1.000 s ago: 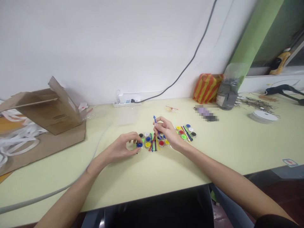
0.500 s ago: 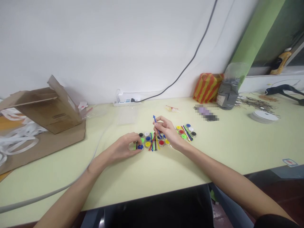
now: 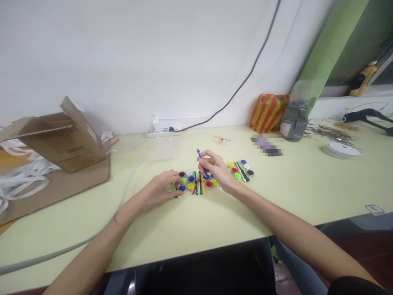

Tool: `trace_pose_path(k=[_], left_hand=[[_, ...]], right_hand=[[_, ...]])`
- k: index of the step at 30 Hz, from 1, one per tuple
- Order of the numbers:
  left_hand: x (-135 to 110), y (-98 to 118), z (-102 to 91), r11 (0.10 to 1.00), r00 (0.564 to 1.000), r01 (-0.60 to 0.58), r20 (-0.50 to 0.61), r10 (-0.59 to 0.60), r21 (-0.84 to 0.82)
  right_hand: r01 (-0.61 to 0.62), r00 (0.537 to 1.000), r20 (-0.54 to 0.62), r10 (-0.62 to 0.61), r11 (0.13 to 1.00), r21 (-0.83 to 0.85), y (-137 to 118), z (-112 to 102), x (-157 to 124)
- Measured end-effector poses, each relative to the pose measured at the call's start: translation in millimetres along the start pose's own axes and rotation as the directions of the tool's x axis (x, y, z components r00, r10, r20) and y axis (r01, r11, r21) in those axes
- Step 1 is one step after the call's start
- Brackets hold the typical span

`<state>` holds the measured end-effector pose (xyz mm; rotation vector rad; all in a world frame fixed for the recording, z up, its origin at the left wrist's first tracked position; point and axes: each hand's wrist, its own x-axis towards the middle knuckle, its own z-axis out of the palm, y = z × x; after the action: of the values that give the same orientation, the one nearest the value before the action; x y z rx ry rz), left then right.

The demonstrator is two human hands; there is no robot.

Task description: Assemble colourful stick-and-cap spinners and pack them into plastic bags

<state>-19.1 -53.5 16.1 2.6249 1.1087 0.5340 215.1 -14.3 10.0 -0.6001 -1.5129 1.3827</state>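
Between the thumb and fingers of my right hand (image 3: 215, 166) is a blue plastic arrow (image 3: 199, 155), its tip pointing up and left. My left hand (image 3: 162, 184) has its thumb and fingertips closed about a round blue disc (image 3: 182, 189) at the left end of a group of coloured discs. A yellow disc (image 3: 190, 186) and a black disc (image 3: 182, 174) lie close by. Several thin arrows (image 3: 199, 184) in red, green, black and yellow lie in the middle of the group. Past my right hand lies a second cluster with a green disc (image 3: 238, 176).
An open cardboard box (image 3: 61, 143) stands at the left, beside white strips (image 3: 24, 180). By the wall lies a power strip (image 3: 162, 130). A striped bag (image 3: 267, 112), a grey bag (image 3: 294, 121) and a white spool (image 3: 340, 150) are at the right. A grey cable (image 3: 76, 245) crosses the table's left side.
My left thumb and fingers have drawn closer on the blue disc, which has shifted slightly. A black arrow end now shows below the left thumb. My right hand keeps the blue arrow almost still.
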Motion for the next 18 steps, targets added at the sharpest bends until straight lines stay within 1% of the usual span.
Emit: trace_pose_path(k=[7,14,16,18], left_hand=[[0.3,-0.5,1.0,1.000,1.000,0.020,0.017,-0.020,-0.004],[-0.1,6.4,1.5,0.995,0.995,0.095,0.036,-0.094,-0.027],[-0.7,8.5,0.9,0.993,0.993,0.115,0.021,-0.114,-0.039],[-1.5,9.7,0.0,0.989,0.991,0.131,-0.019,-0.132,-0.062]], right_hand=[[-0.005,1.000,0.008,0.005,1.000,-0.010,0.5,0.2,0.1],[0.011,1.000,-0.007,-0.011,0.999,-0.040,2.2,-1.0,-1.4],[0.040,0.999,-0.007,-0.041,0.997,-0.069,2.2,-0.7,-2.3],[0.075,0.997,-0.014,-0.078,0.990,-0.123,1.8,0.6,-3.3]])
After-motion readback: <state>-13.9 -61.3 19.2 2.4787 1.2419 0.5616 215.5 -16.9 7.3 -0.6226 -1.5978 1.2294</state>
